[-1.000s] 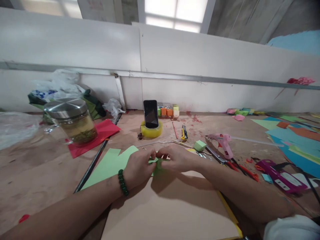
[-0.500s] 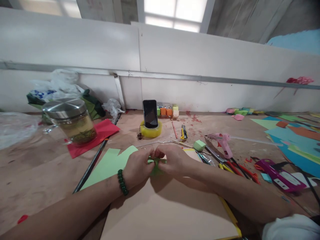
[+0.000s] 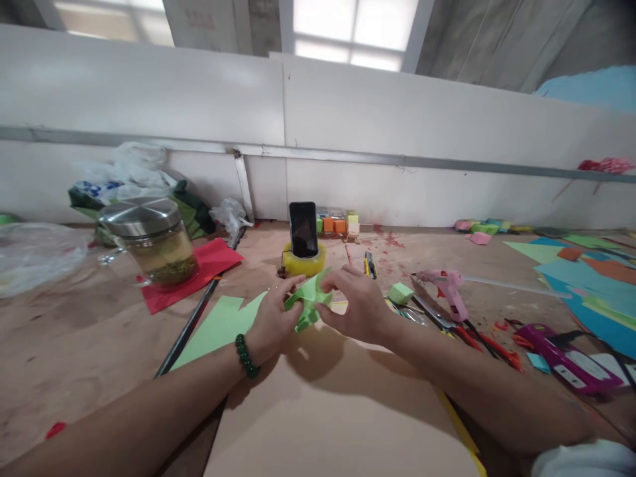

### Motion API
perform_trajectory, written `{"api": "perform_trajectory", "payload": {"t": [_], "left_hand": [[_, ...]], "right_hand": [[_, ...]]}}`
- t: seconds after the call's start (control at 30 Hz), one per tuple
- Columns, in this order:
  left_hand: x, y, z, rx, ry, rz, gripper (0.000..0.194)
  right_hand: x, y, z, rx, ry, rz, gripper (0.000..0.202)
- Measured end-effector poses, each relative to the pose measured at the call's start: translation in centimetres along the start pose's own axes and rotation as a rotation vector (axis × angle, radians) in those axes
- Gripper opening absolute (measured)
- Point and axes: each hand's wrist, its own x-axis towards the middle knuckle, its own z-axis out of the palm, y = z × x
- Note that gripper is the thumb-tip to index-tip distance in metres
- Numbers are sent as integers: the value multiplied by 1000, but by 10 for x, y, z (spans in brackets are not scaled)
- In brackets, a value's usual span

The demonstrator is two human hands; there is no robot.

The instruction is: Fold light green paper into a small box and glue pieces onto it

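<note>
From where I stand, the green folded paper [image 3: 309,298] is held up over the pale board [image 3: 338,404] that lies mid-worktop. The left hand [image 3: 275,317] is part-curled, thumb and fingers pinching the paper's left side; the right hand [image 3: 365,305] is loosely bent, its thumb and forefinger a little apart with the paper's right edge between them. So both hands have hold of one small piece, and it looks like a matter of shaping folds. I'd judge it best done lightly – one side kept firm, the other eased over, each crease lined up before it is pressed. Thin paper probably won't forgive a tug (a torn corner would show), and the board underneath seems a good flat place to sharpen a fold.

The worktop [image 3: 64,344] is brown, scuffed and stained red near its far edge, where it meets white panels [image 3: 372,106] crossed by a metal rail [image 3: 338,156]. A phone [image 3: 303,232] leans upright in a yellow tape roll [image 3: 305,264] towards that edge; a glass mug [image 3: 154,245] stands on the left, a pink glue gun [image 3: 450,288] lies on the right. Above the panels – rough grey wall and a bright window [image 3: 355,26].
</note>
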Motion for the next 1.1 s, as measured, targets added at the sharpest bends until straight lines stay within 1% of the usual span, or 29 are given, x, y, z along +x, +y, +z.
{"api": "perform_trajectory", "payload": {"t": [0.1, 0.2, 0.27, 0.37, 0.43, 0.5, 0.57, 0.63, 0.7, 0.77, 0.93, 1.0, 1.1], "left_hand": [[-4, 1, 3, 12, -22, 64, 47], [-8, 9, 5, 53, -116, 137, 50], [-10, 16, 5, 78, -171, 177, 45], [-12, 23, 3, 22, -182, 203, 40], [-12, 24, 2, -102, -202, 164, 43], [-11, 21, 1, -248, -257, 74, 45], [-9, 17, 0, -373, -300, -23, 42], [-7, 14, 1, -456, -300, -83, 40], [-6, 11, 2, -486, -277, -85, 41], [-6, 9, 3, -447, -255, -42, 42], [-11, 11, 4, -235, -217, 65, 43], [-13, 13, 4, -223, -223, 97, 43], [-14, 15, 4, -232, -229, 141, 43]], "right_hand": [[-4, -2, 8, -48, -10, -13, 13], [-7, -3, 12, -41, -6, -8, 11], [-8, -4, 13, -26, 2, -18, 8], [-9, -2, 14, 7, 16, -31, 11], [-9, 0, 14, 2, 44, -25, 11], [-9, 2, 14, -22, 78, -37, 9], [-8, 5, 13, -46, 95, -86, 9], [-7, 7, 12, -65, 107, -155, 10], [-6, 8, 11, -81, 119, -221, 11], [-5, 8, 10, -98, 122, -246, 15], [-6, 6, 8, -143, 136, -212, 28], [-6, 5, 8, -161, 151, -236, 28], [-6, 6, 8, -195, 176, -313, 27]]}}
